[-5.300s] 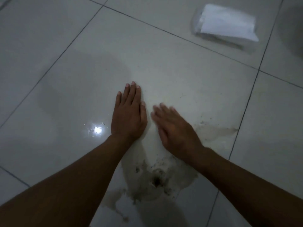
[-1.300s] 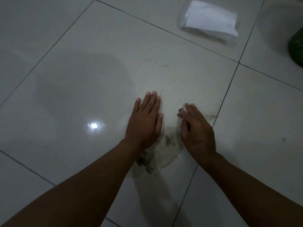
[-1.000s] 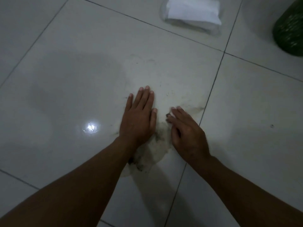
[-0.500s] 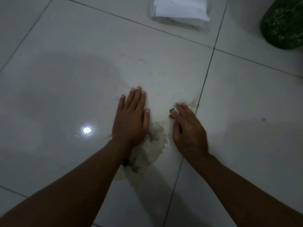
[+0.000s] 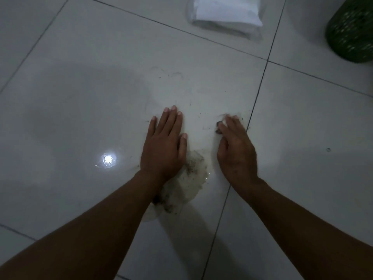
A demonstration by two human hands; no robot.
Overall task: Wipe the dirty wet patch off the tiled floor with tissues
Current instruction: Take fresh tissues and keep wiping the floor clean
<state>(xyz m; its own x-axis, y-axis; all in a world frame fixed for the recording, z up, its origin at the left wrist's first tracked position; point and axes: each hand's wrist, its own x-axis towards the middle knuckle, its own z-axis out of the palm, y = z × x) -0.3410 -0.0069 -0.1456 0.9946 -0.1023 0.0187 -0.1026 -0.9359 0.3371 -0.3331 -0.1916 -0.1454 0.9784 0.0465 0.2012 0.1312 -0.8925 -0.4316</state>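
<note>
My left hand (image 5: pixel 163 147) lies flat, its fingers straight, on a soaked, dirt-speckled tissue (image 5: pixel 191 176) that covers the wet patch and runs back under my wrist. My right hand (image 5: pixel 235 150) presses on the floor beside it. A small dirty wad of tissue (image 5: pixel 221 125) peeks out under its fingertips, close to the grout line (image 5: pixel 255 106). Faint dirt specks and streaks (image 5: pixel 198 114) mark the white tile ahead of both hands.
A pack of white tissues (image 5: pixel 226 15) lies on the floor at the top centre. A dark green woven basket (image 5: pixel 351 31) stands at the top right. A bright light reflection (image 5: pixel 109 159) shines on the glossy tile left of my left hand.
My right hand has slid its tissue wad forward and a little to the right, toward the grout line. My left hand stays flat on the soaked tissue.
</note>
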